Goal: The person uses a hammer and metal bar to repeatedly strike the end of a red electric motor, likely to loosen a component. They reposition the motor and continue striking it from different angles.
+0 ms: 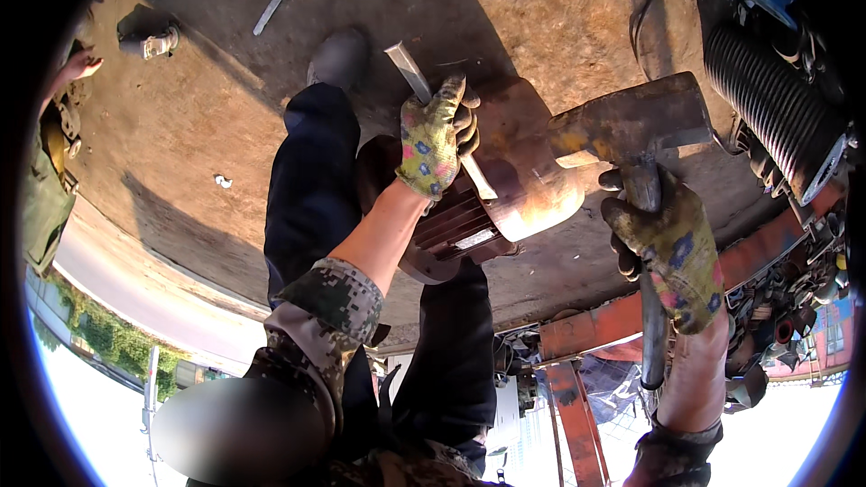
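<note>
Chisel [409,71] fills curled left hand [437,137]; right hand [672,248] clenches hammer [636,119].

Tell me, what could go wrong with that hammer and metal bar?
The hammer could miss the metal bar and strike the gloved left grip, which is wrapped around it. The bar's lower end might skid on the rounded metal casing. If the right grip slipped on the handle, the heavy-looking head could drop.
</note>
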Motion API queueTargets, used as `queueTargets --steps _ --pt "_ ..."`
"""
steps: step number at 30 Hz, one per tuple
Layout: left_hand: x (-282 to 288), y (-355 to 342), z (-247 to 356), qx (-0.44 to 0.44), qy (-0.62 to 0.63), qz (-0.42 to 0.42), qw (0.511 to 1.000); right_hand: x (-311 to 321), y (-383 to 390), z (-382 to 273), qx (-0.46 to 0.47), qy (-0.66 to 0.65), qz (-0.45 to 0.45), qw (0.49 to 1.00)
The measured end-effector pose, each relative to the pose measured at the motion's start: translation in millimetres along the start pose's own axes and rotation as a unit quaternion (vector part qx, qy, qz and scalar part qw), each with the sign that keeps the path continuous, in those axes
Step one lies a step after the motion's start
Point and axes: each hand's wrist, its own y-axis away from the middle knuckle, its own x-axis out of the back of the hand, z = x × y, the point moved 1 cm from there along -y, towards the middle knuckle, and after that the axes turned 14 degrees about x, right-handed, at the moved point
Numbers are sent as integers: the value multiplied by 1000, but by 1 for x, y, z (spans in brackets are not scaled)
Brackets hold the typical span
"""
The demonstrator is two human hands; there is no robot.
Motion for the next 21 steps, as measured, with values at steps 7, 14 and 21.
queueTargets --steps 7,14,21 --pt "3 1 3 18 3 15 1000 -13 -7 -10 -18 -12 4 1000" --pt "6 3 0 3 1 18 1000 -14 -16 -19 17 78 -35 996" --pt "5 3 0 10 32 30 999 -20 -26 -38 -13 75 -60 995"
